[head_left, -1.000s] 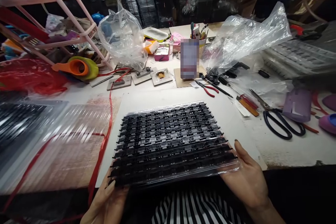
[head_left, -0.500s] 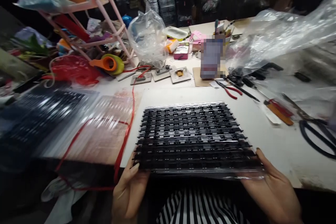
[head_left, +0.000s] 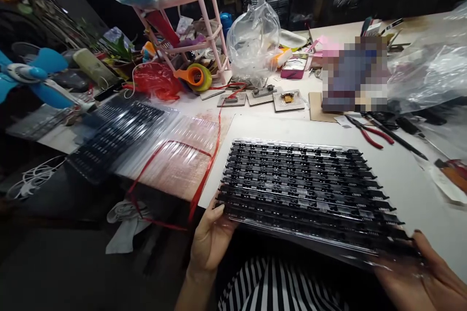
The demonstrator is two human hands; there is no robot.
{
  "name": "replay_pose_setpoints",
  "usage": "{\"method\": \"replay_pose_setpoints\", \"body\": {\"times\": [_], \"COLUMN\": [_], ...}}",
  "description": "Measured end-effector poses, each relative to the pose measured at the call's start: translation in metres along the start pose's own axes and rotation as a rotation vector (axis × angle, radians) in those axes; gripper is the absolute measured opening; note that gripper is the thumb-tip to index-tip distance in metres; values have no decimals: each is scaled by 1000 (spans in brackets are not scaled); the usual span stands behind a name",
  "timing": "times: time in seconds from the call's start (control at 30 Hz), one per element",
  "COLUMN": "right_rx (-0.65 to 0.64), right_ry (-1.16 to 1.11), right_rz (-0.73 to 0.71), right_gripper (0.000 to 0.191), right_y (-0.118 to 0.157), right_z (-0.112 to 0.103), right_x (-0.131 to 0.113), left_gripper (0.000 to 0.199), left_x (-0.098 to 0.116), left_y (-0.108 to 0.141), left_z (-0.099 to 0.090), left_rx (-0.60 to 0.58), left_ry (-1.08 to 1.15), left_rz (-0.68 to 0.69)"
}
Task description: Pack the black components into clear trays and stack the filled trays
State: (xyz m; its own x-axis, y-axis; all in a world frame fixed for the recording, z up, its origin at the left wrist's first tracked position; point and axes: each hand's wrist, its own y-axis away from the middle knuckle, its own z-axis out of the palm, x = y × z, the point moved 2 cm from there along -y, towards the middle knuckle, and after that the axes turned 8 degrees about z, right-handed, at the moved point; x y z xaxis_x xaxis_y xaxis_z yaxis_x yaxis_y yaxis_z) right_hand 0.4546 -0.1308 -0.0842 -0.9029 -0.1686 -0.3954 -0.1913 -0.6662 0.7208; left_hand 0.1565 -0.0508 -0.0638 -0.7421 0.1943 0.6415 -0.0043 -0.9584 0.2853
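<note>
A clear plastic tray (head_left: 299, 180) filled with rows of black parts lies over the front edge of the white board, tilted down to the right in the view. My left hand (head_left: 211, 238) grips its near left corner, thumb on top and fingers beneath. At the near right corner my right hand (head_left: 419, 272) holds the tray too, its fingers partly seen through the clear plastic. Left of the tray, a red ribbon (head_left: 207, 180) hangs over the table edge. Farther left lies another tray of dark parts (head_left: 120, 126) beside a stack of clear trays (head_left: 189, 141).
Behind are small metal fixtures (head_left: 288, 100), a pink rack (head_left: 204, 14) and a clear bag (head_left: 251, 39). Red-handled pliers (head_left: 368, 131) lie at the right, near plastic sheeting (head_left: 430, 68). A blue fan (head_left: 32, 75) stands far left.
The view has swung left, bringing the fan and white cable into sight. The tray appears farther right and more slanted, still held by both hands.
</note>
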Motion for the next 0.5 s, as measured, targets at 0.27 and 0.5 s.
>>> {"method": "replay_pose_setpoints", "body": {"times": [0.27, 0.5], "right_rx": [13, -83], "right_ry": [-21, -6], "right_rz": [29, 59], "right_gripper": [30, 27], "right_y": [6, 4], "right_z": [6, 12], "right_x": [0, 0], "left_gripper": [49, 48], "left_x": [-1, 1], "left_y": [0, -1], "left_z": [-2, -1], "left_rx": [14, 73], "left_ry": [65, 71], "left_rz": [-6, 2]}}
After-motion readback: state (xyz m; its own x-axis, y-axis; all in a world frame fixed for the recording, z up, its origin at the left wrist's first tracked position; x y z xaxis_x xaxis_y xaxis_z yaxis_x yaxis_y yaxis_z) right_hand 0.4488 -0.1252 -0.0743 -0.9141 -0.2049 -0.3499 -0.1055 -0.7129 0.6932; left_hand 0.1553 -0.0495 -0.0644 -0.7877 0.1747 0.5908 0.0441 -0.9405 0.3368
